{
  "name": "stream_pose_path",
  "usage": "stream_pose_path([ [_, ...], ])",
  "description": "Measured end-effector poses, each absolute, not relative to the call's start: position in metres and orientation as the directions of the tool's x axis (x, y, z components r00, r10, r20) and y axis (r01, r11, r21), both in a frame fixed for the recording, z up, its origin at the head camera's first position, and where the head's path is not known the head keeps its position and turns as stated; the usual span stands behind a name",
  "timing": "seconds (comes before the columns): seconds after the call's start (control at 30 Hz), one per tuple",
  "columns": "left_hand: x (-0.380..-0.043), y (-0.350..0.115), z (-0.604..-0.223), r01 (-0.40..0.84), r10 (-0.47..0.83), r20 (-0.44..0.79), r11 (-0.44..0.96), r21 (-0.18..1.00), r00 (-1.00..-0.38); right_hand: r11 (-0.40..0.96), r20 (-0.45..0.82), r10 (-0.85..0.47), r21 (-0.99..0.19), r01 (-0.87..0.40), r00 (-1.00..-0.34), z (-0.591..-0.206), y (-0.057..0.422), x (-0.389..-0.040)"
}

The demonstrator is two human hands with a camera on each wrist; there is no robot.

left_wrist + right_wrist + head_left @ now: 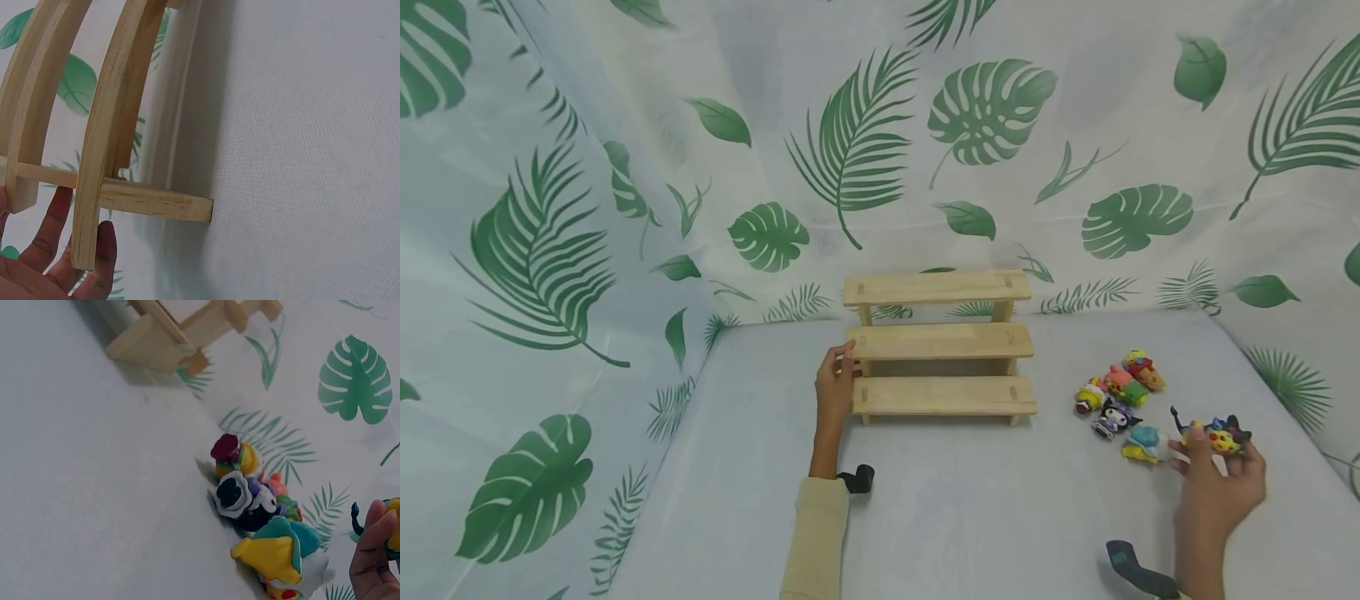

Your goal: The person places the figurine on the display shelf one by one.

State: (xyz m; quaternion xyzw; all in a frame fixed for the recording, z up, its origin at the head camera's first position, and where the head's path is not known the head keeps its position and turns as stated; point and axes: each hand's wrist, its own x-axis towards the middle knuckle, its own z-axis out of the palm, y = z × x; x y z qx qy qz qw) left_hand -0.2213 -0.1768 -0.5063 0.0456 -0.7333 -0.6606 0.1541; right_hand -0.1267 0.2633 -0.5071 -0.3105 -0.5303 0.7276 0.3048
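A three-step wooden display stand (943, 396) stands near the back wall. My left hand (835, 385) grips its left end at the middle step; in the left wrist view the fingers (50, 234) reach around the plank ends. At the right, my right hand (1221, 492) pinches a small toy figurine (1225, 440), yellow with dark and blue parts and a thin dark tail-like piece. Beside that hand lies a figurine in turquoise, yellow and white (1144, 444). A black, white and purple figurine (1114, 418) is just beyond it.
More figurines are clustered farther back: a yellow and red one (1091, 396), a pink one (1117, 379) and others. The white cloth surface (955, 508) meets a leaf-printed curtain (880, 150) at the back and sides. Dark wrist-camera mounts (859, 479) stick out from both wrists.
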Motion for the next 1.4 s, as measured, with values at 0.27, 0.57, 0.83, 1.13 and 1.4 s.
stream_pose_path([
  [0.27,-0.229,-0.177,-0.517,0.133,-0.314,0.191,0.196,0.972,-0.93,-0.281,-0.135,0.735,-0.953,-0.117,-0.665,-0.499,0.251,-0.137],
  [0.57,-0.229,-0.177,-0.518,0.114,-0.32,0.185,0.228,0.967,-0.929,-0.209,-0.018,0.68,-0.963,-0.169,-0.733,-0.489,0.235,-0.149],
  [0.83,-0.227,-0.177,-0.521,0.088,-0.317,0.173,0.265,0.96,-0.933,-0.11,0.035,0.647,-0.984,-0.139,-0.762,-0.484,0.224,-0.16],
  [1.13,-0.224,-0.176,-0.518,0.084,-0.304,0.187,0.32,0.943,-0.934,-0.075,0.12,0.544,-0.979,-0.191,-0.831,-0.472,0.208,-0.178],
  [1.4,-0.225,-0.18,-0.52,0.108,-0.259,0.189,0.299,0.948,-0.947,-0.076,0.211,0.455,-0.959,-0.274,-0.865,-0.457,0.183,-0.196],
])
